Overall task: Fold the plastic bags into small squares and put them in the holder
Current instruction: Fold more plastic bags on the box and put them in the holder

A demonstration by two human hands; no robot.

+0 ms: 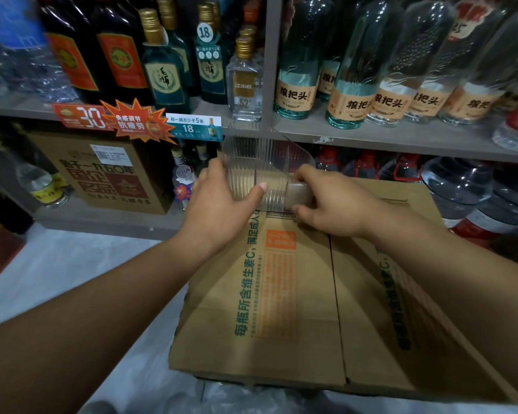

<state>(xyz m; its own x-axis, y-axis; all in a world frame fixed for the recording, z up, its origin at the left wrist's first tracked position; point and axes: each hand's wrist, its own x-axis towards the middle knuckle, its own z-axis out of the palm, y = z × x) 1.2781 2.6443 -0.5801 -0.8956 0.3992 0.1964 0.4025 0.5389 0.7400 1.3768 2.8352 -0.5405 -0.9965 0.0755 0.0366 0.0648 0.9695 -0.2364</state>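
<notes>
A clear ribbed plastic holder stands at the far end of a brown cardboard box. My left hand grips the holder's left side, thumb across its front. My right hand is at the holder's lower right opening, its fingers pinching a small folded translucent plastic bag that sits partly inside the holder.
Shelves of glass liquor bottles rise right behind the holder. A printed carton stands on the lower shelf at left. Large water jugs sit at right. Crumpled clear plastic lies on the pale floor before the box.
</notes>
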